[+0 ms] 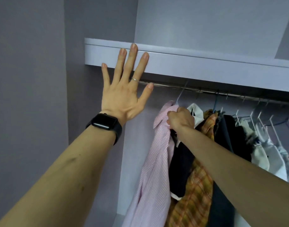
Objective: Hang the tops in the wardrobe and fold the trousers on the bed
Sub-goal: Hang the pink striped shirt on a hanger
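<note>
The left hand (122, 95) grips nothing: its fingers are spread straight over the front edge of the pale lilac wardrobe shelf (206, 63), apparently resting against it, with a black smartwatch (103, 122) on the wrist and a thin silver ring (134, 79) on one finger. To its right, the right hand (181, 119) is closed tight on the collar area of a pink-and-white striped cotton shirt (156, 161), bunching the cloth just below a pale wire hanger hook (181, 92) that reaches up to the metal rail (206, 90).

This shirt looks to be either just hung or being settled on the rail; the hook's seat on the bar is too faint to confirm. Beside it hang a dark navy garment (181, 169), a white collared top (197, 110) and an orange plaid shirt (196, 185), then black pieces and pale tops (268, 153) further right. So the hanging half of the task seems well advanced, though which of these belong to it cannot be told.

The bed and the trousers are outside the view, so the folding cannot be judged. The right forearm covers part of the navy garment, the hanger's shoulders are buried in cloth, and the lower hems are cut off by the frame.
</note>
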The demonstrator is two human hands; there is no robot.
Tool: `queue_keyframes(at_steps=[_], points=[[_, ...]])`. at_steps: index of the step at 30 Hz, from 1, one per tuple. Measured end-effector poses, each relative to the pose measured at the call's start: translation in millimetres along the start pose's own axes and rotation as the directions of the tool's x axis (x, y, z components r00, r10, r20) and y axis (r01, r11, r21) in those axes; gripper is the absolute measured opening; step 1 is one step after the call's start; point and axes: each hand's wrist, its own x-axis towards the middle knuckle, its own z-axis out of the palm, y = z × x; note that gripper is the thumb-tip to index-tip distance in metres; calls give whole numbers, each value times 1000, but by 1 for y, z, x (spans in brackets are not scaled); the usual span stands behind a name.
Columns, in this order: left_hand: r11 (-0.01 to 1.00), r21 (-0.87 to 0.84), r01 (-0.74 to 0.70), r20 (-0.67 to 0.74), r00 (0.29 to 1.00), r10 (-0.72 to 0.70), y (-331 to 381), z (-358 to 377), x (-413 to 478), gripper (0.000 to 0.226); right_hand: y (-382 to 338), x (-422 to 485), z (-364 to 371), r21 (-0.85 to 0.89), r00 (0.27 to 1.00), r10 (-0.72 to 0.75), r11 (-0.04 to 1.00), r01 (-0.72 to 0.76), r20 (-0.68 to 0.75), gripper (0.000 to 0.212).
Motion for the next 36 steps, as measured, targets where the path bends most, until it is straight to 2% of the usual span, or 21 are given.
queue_keyframes(at_steps=[5,10,12,16,20,24,27,31,34,36], points=[[1000,-2,6,-30,1000,-6,0,2,1,71,-15,31,3,-115,999,-1,993,-5,-47,43],[1000,-15,24,-8,1000,-24,0,-1,3,71,12,8,18,-319,999,-43,947,40,-4,40],[1000,-12,28,28,999,-28,-1,-5,2,71,22,-1,21,-346,997,-75,935,73,9,37],[998,-9,55,109,993,-54,1,-13,-3,72,28,-18,13,-400,985,-58,909,119,161,48],[993,0,119,223,968,-116,8,-30,-2,73,20,-50,-18,-457,931,3,872,177,366,64],[980,20,196,386,903,-188,28,-62,-3,76,3,-91,-74,-364,867,4,908,206,499,58],[955,-22,296,557,797,-234,47,-90,-23,80,-8,-126,-129,-177,862,-89,963,202,498,46],[890,-73,451,696,662,-278,87,-121,-71,75,-4,-182,-199,95,912,-220,975,199,345,31],[874,-129,469,759,613,-218,133,-137,-112,71,19,-226,-249,195,941,-271,953,233,202,23],[865,-201,459,777,612,-144,163,-143,-138,67,44,-254,-270,166,947,-304,944,284,108,20]])
